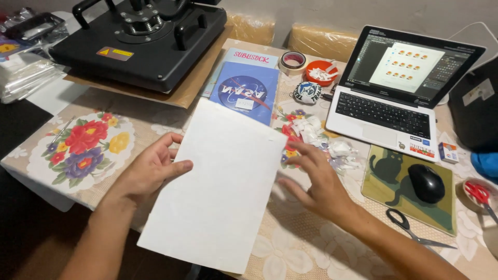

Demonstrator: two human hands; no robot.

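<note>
While the left hand (pixel 150 171) pinches the white sheet's (pixel 218 186) left edge, the open right hand (pixel 316 181) hovers at its right edge, sheet running lengthwise away.

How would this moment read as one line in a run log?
left hand: holds white sheet by its edge | right hand: open, at sheet's other edge, blurred | nearby: paper scraps, scissors
</note>
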